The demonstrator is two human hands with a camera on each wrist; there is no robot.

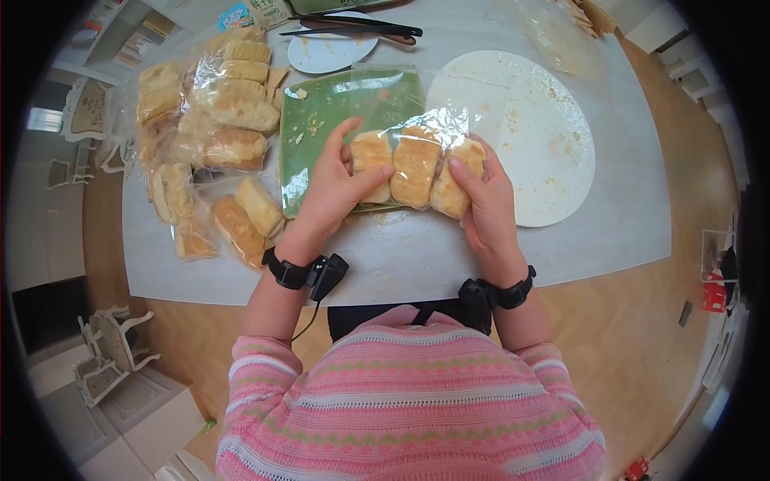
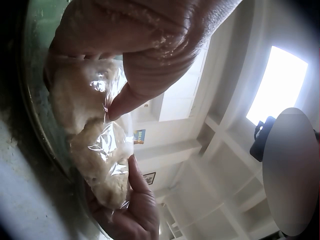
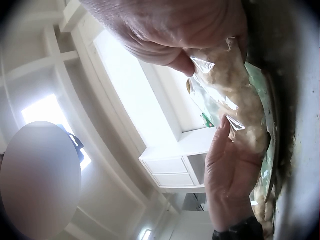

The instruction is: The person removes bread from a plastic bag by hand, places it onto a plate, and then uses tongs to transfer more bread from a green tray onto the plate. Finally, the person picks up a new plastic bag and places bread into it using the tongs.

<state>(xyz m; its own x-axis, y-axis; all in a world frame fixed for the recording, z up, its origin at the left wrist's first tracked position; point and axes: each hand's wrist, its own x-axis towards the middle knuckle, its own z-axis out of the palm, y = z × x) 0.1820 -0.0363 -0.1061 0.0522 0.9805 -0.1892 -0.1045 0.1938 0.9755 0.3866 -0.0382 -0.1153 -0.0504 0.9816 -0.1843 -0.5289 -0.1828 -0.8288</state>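
A clear plastic bag with three golden bread rolls (image 1: 415, 167) in a row is held between both hands, over the near edge of a green square plate (image 1: 309, 172). My left hand (image 1: 327, 186) grips the bag's left end, its thumb lying across the left roll. At the other end my right hand (image 1: 491, 200) holds the right roll, thumb on top. The bag's loose upper part spreads away over the plate. Both wrist views show thumbs pressing the shiny film against the bread (image 2: 82, 100), with the other fingers mostly hidden behind it (image 3: 240, 100).
Several bagged rolls (image 1: 233, 104) are piled at the left of the table, two more (image 1: 249, 216) nearer. A large white oval board (image 1: 521, 136) with crumbs lies at right. Black tongs (image 1: 361, 30) rest over a small white plate (image 1: 329, 54) behind. Another plastic bag (image 1: 553, 40) lies far right.
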